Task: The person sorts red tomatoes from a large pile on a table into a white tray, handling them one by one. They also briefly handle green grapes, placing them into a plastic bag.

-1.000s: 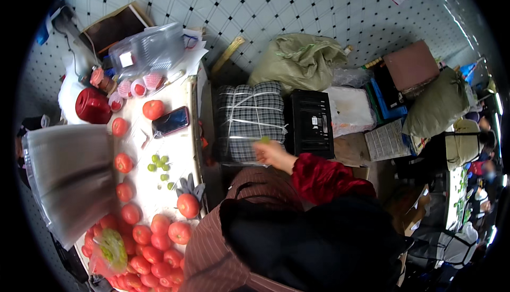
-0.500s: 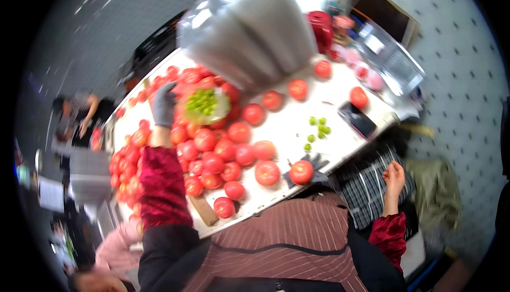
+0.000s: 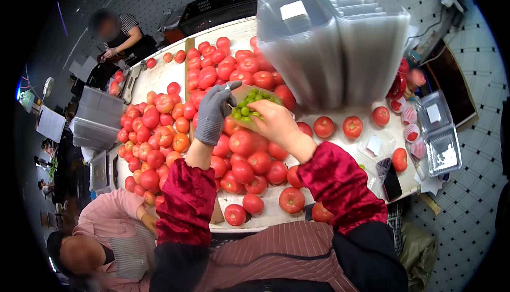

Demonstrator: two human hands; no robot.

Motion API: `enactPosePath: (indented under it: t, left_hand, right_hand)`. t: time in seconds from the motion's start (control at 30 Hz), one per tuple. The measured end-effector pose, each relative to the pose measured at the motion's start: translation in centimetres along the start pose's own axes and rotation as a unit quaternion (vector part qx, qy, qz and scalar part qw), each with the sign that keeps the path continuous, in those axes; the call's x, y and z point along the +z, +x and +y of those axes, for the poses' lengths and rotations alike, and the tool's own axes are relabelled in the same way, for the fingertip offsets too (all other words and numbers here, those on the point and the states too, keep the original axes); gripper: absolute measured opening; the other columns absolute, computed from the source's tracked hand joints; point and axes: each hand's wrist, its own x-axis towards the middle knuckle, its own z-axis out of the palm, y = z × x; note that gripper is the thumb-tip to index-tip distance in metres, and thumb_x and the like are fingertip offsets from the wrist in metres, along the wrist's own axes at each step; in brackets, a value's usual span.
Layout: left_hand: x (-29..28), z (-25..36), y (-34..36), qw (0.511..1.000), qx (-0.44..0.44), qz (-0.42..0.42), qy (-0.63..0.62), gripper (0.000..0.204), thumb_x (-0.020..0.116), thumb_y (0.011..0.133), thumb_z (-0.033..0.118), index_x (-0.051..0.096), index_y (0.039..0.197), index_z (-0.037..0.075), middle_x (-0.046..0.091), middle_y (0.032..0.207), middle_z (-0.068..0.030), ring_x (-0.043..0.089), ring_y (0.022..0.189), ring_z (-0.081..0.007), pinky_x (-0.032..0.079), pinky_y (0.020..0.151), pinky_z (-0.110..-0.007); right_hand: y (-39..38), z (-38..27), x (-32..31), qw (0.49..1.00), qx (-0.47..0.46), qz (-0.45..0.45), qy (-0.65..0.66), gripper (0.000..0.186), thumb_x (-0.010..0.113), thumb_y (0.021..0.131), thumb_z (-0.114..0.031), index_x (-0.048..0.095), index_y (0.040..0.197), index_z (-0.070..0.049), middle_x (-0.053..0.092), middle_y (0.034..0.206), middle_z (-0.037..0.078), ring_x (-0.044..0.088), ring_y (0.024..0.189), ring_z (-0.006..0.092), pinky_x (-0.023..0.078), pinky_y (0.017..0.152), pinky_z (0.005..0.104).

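Note:
In a grey glove, my left hand [image 3: 213,112] holds the edge of an open plastic bag [image 3: 273,97] above a heap of red tomatoes [image 3: 241,142]. Small round green fruits [image 3: 247,101], whose kind I cannot tell, lie inside the bag. Bare, my right hand [image 3: 279,123] reaches over from the right, its fingers bent into the bag's mouth and closed against the green fruits. Its fingertips are partly hidden among them. Several single tomatoes [image 3: 291,200] lie on the white table nearer to me.
Tall stacks of clear plastic boxes [image 3: 329,42] stand behind the bag. An opened clear box [image 3: 440,132] and a phone [image 3: 392,186] are at the right. A wooden strip [image 3: 189,69] divides the tomatoes. One person [image 3: 114,233] sits at the left, another [image 3: 125,37] farther back.
My right hand has come up from beside my lap, at the right, to the bag. My left hand still holds the bag. The whole view has shifted, and my right arm now covers the loose green fruits.

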Motion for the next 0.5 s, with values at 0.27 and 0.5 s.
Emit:
enactPosePath:
  t: [0.27, 0.5]
  left_hand:
    - [0.1, 2.6, 2.7, 0.999, -0.032, -0.001, -0.012, 0.018, 0.048, 0.089, 0.019, 0.051, 0.077, 0.005, 0.063, 0.101, -0.0136, 0.047, 0.067, -0.0050, 0.031, 0.051, -0.019]
    - [1.6, 2.7, 4.9, 1.000, 0.001, -0.002, 0.029, 0.015, 0.050, 0.084, 0.015, 0.059, 0.079, 0.003, 0.058, 0.080, -0.0010, 0.045, 0.064, -0.0040, 0.033, 0.052, -0.018]
  right_hand:
    - [2.6, 4.9, 3.8, 0.971, 0.080, -0.152, -0.164, 0.038, 0.063, 0.073, -0.014, 0.058, 0.108, 0.001, 0.060, 0.103, 0.022, 0.057, 0.099, 0.0374, 0.047, 0.085, 0.0432]
    - [5.9, 6.3, 7.8, 0.937, 0.117, -0.194, -0.265, 0.038, 0.055, 0.083, -0.031, 0.057, 0.110, -0.005, 0.053, 0.108, 0.019, 0.051, 0.105, 0.0376, 0.045, 0.087, 0.0431]
